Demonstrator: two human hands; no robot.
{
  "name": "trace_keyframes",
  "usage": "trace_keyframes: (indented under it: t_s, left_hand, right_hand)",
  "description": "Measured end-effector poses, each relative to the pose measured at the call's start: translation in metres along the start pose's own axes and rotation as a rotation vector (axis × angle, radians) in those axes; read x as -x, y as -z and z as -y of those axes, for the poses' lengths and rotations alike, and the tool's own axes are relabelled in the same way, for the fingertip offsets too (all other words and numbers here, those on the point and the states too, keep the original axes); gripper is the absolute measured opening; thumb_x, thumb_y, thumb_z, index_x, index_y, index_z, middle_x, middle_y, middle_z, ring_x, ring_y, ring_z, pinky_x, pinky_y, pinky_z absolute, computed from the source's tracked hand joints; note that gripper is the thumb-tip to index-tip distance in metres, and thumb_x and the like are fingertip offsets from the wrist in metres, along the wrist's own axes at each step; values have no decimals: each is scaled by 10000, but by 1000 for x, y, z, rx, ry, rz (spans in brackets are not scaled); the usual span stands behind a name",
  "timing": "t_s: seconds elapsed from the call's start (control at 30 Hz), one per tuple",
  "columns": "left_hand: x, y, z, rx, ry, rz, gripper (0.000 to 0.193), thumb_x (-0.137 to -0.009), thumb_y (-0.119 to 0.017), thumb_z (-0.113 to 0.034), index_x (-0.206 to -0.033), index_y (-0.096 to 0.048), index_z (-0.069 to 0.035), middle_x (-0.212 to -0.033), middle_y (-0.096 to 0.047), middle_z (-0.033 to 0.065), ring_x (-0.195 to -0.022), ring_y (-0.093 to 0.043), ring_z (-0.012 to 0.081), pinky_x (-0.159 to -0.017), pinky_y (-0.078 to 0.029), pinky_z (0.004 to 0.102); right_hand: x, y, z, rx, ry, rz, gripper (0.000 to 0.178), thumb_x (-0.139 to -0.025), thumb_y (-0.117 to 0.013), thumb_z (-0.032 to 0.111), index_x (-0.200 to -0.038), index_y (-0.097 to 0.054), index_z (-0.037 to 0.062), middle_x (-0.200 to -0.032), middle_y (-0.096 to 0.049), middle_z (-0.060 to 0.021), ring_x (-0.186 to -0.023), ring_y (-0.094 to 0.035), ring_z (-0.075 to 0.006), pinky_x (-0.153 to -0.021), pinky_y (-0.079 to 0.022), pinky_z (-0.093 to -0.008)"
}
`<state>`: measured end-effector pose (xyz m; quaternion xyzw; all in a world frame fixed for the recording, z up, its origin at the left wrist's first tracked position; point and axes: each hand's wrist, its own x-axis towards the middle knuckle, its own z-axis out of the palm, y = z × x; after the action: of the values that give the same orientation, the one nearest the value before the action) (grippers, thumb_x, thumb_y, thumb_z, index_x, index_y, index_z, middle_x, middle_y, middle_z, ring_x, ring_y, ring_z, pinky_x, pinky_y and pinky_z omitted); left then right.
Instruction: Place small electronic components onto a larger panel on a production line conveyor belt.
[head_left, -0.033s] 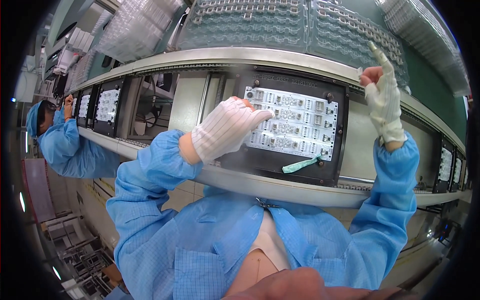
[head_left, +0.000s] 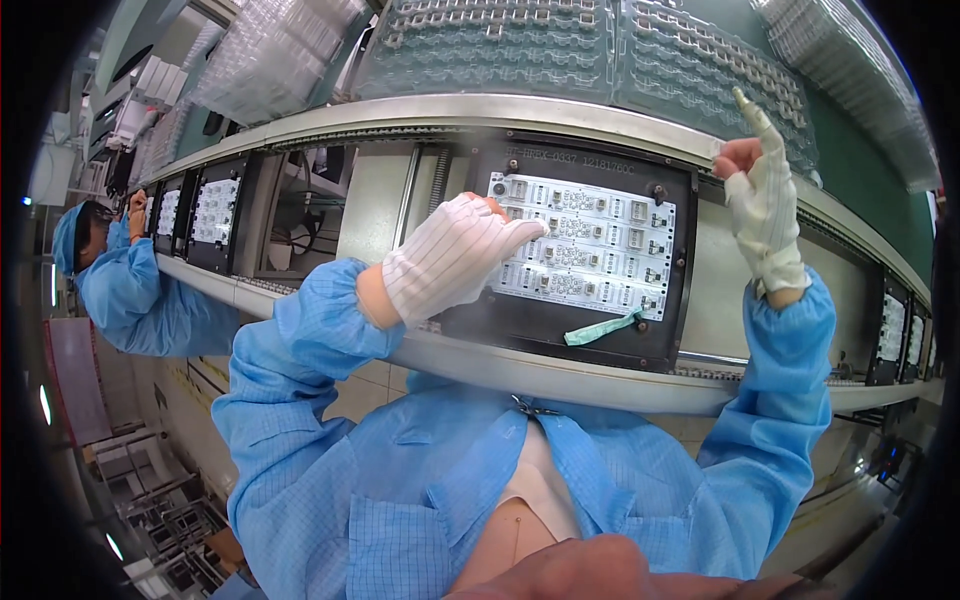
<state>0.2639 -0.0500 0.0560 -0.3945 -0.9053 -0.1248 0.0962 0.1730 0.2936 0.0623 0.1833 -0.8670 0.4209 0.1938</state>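
Observation:
My left hand (head_left: 455, 245), in a white striped glove with bare fingertips, rests over the left edge of a white circuit board panel (head_left: 570, 284). Its fingers are curled under and the thumb side points right across the board; what they hold, if anything, is hidden. Framed by a black carrier (head_left: 540, 335), the panel bears rows of small parts. To the right of the carrier, near the far rail, my right hand (head_left: 762, 205) is raised. Its index finger stretches upward, while the bare fingertips are drawn together around something small and pale.
A pale green strip (head_left: 603, 328) lies at the carrier's near right corner. Beyond the metal rail (head_left: 420, 108) are clear plastic trays (head_left: 490, 70) of small metal parts and stacked trays (head_left: 845, 80). At far left, a co-worker in blue (head_left: 130, 290) reaches to other carriers (head_left: 215, 210).
My right hand has shifted slightly to the left, and its raised index finger has dipped a little. The left hand and the board panel show no visible movement.

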Motion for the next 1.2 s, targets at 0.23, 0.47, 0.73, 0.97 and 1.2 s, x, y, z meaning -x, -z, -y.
trace_keyframes:
  t_s: [0.23, 0.47, 0.73, 0.97, 1.2]
  left_hand:
    - [-6, 4, 2, 161, 52, 11, 412, -781, -710, -45, -1186, -647, -85, -816, -653, 38, -783, -623, 247, -761, -493, 378]
    - [-15, 5, 2, 222, 48, 75, 398, -775, -701, -70, -1160, -620, -131, -821, -639, 73, -782, -626, 289, -725, -506, 400]
    - [-25, 8, -12, 45, -83, 89, 365, -795, -658, -35, -1148, -617, -117, -783, -612, 70, -783, -630, 283, -759, -506, 388]
    - [-12, -1, -3, 357, 22, -56, 426, -784, -725, -64, -1199, -629, -73, -812, -649, 57, -800, -639, 276, -742, -506, 379]
    - [-8, 0, 3, 304, 64, -264, 450, -747, -787, -64, -1182, -670, -66, -909, -679, 103, -808, -631, 292, -745, -518, 394]
  right_hand:
    - [29, -5, 27, -291, -276, 204, 742, -818, -588, -106, -1508, -437, 120, -939, -628, -37, -828, -582, -100, -779, -491, -240]
    - [43, -3, 41, -163, -128, 275, 732, -748, -655, -86, -1443, -520, 100, -841, -627, -22, -840, -570, -113, -839, -465, -278]
    - [56, 6, 60, -182, -121, 320, 747, -717, -645, -114, -1431, -521, 69, -797, -647, -30, -835, -618, -138, -817, -504, -301]
    - [80, -1, 59, -54, -104, 392, 761, -676, -549, -162, -1401, -559, 71, -808, -630, -71, -803, -630, -183, -769, -553, -325]
    - [85, -5, 50, 188, 161, 396, 727, -677, -594, -126, -1363, -584, 115, -818, -638, -39, -756, -626, -234, -764, -500, -349]
